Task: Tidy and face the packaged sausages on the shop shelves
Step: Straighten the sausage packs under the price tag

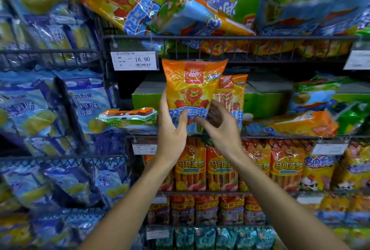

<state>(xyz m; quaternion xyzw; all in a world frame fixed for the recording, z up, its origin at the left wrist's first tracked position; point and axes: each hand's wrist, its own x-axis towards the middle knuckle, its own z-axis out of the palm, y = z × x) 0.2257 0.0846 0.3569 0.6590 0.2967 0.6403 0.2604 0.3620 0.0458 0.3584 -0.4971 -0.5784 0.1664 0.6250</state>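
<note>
An orange sausage pack with a lion picture (190, 87) stands upright at the front of the middle wire shelf (280, 137). My left hand (172, 127) grips its lower left edge, thumb across the front. My right hand (218, 123) hovers at the pack's lower right with fingers spread and relaxed, holding nothing. A second orange lion pack (233, 97) stands just behind it to the right. A green and orange pack (128, 118) lies flat to the left on the same shelf.
The shelf above holds tilted orange and blue packs (124, 3). Rows of upright orange packs (220, 167) fill the shelf below. Blue packs (40, 109) crowd the rack on the left. A price tag reading 16.90 (134, 60) hangs on the upper rail. Green cartons (264, 103) sit behind.
</note>
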